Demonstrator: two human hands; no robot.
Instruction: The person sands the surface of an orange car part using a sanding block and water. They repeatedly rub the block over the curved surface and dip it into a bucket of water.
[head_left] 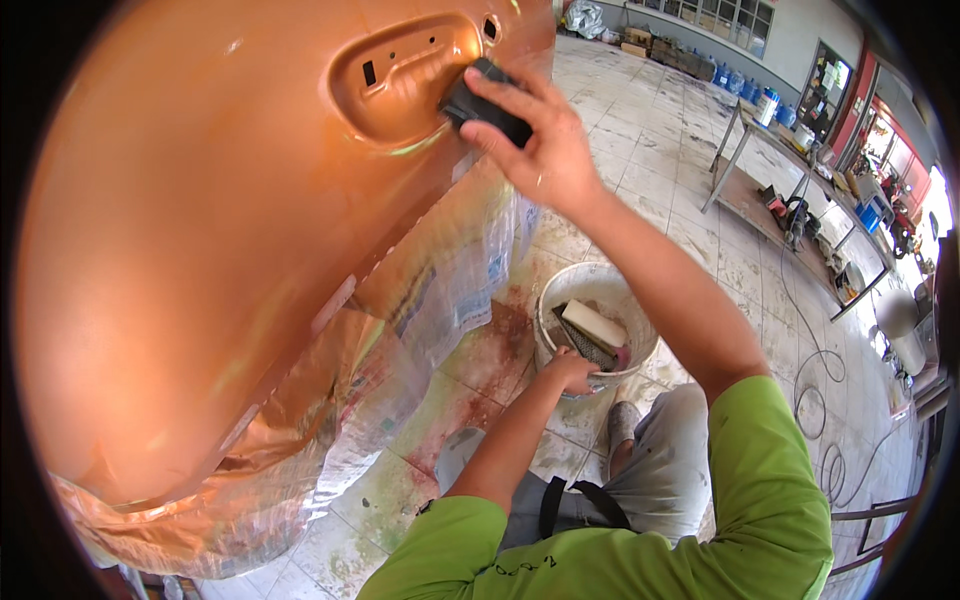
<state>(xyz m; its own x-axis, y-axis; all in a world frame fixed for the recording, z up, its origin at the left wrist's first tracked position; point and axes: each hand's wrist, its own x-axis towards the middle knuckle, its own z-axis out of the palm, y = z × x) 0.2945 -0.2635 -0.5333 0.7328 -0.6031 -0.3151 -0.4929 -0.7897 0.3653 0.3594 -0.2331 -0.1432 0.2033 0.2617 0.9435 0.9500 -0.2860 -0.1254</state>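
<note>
My right hand (535,130) grips a black sanding block (490,105), pressed to the orange-painted car body panel (220,220) just beside the lower right edge of its recess (405,80). The thumb is on the block's near side, the fingers along its top. Lower down, my left hand (572,372) is closed over the near rim of a whitish bucket (648,350) on the floor. Inside the bucket lie a cream-coloured block (594,324) and a dark, rough-looking flat piece (588,345). Some of the left fingers are hidden.
Paint-stained plastic masking film (410,340) hangs below the panel. A metal work table (760,205) with tools stands at the right, a cable (815,360) looping over the tiled floor nearby. Blue water jugs (735,80) line the far wall.
</note>
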